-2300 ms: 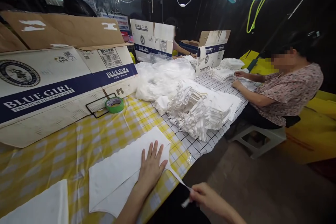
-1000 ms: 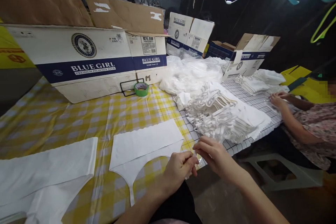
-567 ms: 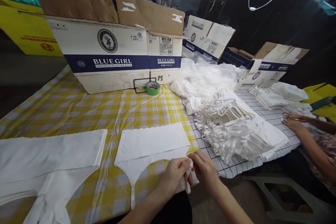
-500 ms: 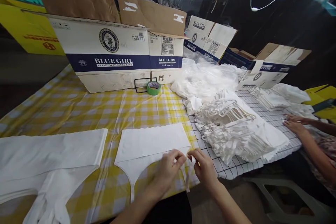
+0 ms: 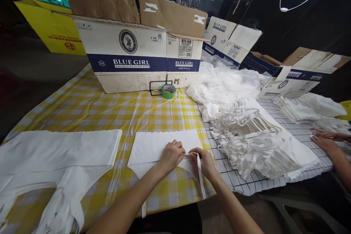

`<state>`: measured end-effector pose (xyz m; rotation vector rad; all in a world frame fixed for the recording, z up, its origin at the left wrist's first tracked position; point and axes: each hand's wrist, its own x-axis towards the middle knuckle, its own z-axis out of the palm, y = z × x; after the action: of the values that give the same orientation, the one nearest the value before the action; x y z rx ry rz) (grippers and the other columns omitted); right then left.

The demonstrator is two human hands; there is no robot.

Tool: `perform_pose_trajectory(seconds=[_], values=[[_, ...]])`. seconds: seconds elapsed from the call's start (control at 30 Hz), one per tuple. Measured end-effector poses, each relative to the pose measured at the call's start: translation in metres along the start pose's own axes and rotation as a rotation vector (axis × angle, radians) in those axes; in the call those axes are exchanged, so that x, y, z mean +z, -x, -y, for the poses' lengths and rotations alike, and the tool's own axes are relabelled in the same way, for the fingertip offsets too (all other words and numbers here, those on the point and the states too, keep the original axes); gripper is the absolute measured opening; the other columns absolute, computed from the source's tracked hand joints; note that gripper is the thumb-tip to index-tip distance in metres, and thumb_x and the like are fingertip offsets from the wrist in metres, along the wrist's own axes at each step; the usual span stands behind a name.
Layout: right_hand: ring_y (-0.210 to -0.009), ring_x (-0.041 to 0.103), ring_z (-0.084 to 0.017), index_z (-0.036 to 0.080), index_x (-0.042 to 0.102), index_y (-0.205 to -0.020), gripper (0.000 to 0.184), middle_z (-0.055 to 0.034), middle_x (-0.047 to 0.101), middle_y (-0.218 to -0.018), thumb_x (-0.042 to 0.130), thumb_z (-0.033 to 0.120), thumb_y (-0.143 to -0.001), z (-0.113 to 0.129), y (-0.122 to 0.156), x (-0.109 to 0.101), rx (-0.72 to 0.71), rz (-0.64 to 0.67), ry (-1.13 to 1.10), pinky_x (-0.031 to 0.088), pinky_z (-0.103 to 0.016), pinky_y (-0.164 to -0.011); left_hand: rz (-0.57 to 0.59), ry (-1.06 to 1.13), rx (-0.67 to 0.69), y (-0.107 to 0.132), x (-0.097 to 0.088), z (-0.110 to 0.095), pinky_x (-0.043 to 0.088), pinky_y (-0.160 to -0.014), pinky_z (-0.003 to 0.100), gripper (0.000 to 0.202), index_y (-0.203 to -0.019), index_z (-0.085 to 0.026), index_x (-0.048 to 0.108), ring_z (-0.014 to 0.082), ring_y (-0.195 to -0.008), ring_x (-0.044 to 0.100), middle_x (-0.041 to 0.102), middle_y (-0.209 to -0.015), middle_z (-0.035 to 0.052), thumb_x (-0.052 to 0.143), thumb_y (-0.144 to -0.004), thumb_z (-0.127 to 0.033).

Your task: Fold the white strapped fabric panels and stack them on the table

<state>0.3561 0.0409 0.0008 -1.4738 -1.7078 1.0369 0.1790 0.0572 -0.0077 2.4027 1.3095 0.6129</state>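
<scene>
A white garment (image 5: 159, 146) with thin straps, like a camisole, lies flat on the yellow checked tablecloth (image 5: 109, 117). My left hand (image 5: 172, 154) rests over its right half, fingers pinched at the lower edge of the cloth. Close beside it, my right hand (image 5: 204, 161) is closed on a narrow white strap (image 5: 201, 179), which hangs down past the fingers towards the table edge. Whatever lies between the fingertips is mostly hidden. Another strap trails over the front edge. To the left lies a stack of similar white garments (image 5: 60, 150), their straps bunched at the front.
A large pile of white strapped garments (image 5: 255, 142) lies at right beside clear plastic bags (image 5: 225, 84). Green tape (image 5: 168, 91) sits before a big beer carton (image 5: 123, 65); more cartons (image 5: 296, 80) stand behind. At far right, another person's hands (image 5: 326, 139) touch white cloth.
Both hands have moved away from the table's front edge, up onto the garment's lower edge. The strap now hangs outside my right hand. The view has turned slightly left.
</scene>
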Motion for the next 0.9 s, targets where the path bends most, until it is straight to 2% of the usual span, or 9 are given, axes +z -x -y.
perform_pose_trajectory(seconds=[0.1,0.2,0.37,0.53,0.63,0.73,0.9], values=[[-0.054,0.050,-0.014,0.015,0.068,-0.081,0.022,0.0000,0.058,-0.057,0.049,0.026,-0.077,0.004,-0.006,0.000,-0.015,0.027,0.021,0.039,-0.024,-0.053,-0.005,0.145,-0.122,-0.003,0.001,0.003,0.038,-0.078,0.033,0.012,-0.084,-0.024,0.069,0.0184,-0.088,0.049,0.058,-0.088,0.0029,0.058,-0.080,-0.027],[-0.057,0.050,-0.014,0.016,0.068,-0.079,0.022,0.0000,0.058,-0.058,0.048,0.021,-0.075,0.008,-0.011,-0.001,-0.032,0.037,0.051,0.039,-0.025,-0.056,0.004,0.199,-0.165,-0.007,0.002,0.005,0.038,-0.078,0.033,0.014,-0.080,-0.023,0.070,0.0185,-0.088,0.049,0.059,-0.086,0.0027,0.058,-0.080,-0.029],[-0.061,0.051,-0.015,0.016,0.068,-0.080,0.020,-0.0006,0.059,-0.060,0.049,0.021,-0.075,0.006,-0.015,0.003,-0.036,0.030,0.057,0.040,-0.025,-0.059,-0.005,0.237,-0.171,-0.008,0.004,0.009,0.037,-0.077,0.032,0.012,-0.077,-0.023,0.069,0.0178,-0.086,0.049,0.060,-0.084,0.0013,0.058,-0.079,-0.028],[-0.056,0.048,-0.014,0.014,0.067,-0.084,0.026,-0.0008,0.057,-0.057,0.052,0.034,-0.079,0.003,-0.017,0.011,-0.012,0.018,0.032,0.037,-0.024,-0.053,-0.019,0.242,-0.172,-0.007,0.008,0.011,0.036,-0.075,0.031,0.008,-0.073,-0.022,0.067,0.0171,-0.085,0.049,0.060,-0.083,-0.0002,0.061,-0.077,-0.026],[-0.061,0.051,-0.015,0.014,0.067,-0.083,0.030,-0.0028,0.062,-0.065,0.054,0.040,-0.078,0.003,-0.018,0.014,-0.015,0.009,0.023,0.039,-0.025,-0.056,-0.024,0.232,-0.180,-0.007,0.009,0.011,0.036,-0.073,0.032,0.011,-0.071,-0.021,0.067,0.0171,-0.084,0.049,0.060,-0.083,-0.0001,0.061,-0.077,-0.029],[-0.065,0.054,-0.016,0.014,0.067,-0.083,0.030,-0.0047,0.065,-0.073,0.056,0.041,-0.078,0.003,-0.019,0.015,-0.017,0.022,0.015,0.041,-0.025,-0.059,-0.038,0.238,-0.177,-0.006,0.011,0.012,0.035,-0.073,0.032,0.014,-0.070,-0.021,0.066,0.0169,-0.084,0.048,0.060,-0.083,0.0000,0.060,-0.078,-0.030],[-0.065,0.055,-0.017,0.013,0.067,-0.085,0.028,-0.0051,0.065,-0.071,0.055,0.038,-0.078,0.001,-0.019,0.014,-0.006,0.044,0.022,0.040,-0.025,-0.057,-0.043,0.258,-0.180,-0.005,0.012,0.013,0.035,-0.074,0.031,0.014,-0.070,-0.021,0.067,0.0167,-0.084,0.048,0.060,-0.083,-0.0006,0.060,-0.078,-0.030]])
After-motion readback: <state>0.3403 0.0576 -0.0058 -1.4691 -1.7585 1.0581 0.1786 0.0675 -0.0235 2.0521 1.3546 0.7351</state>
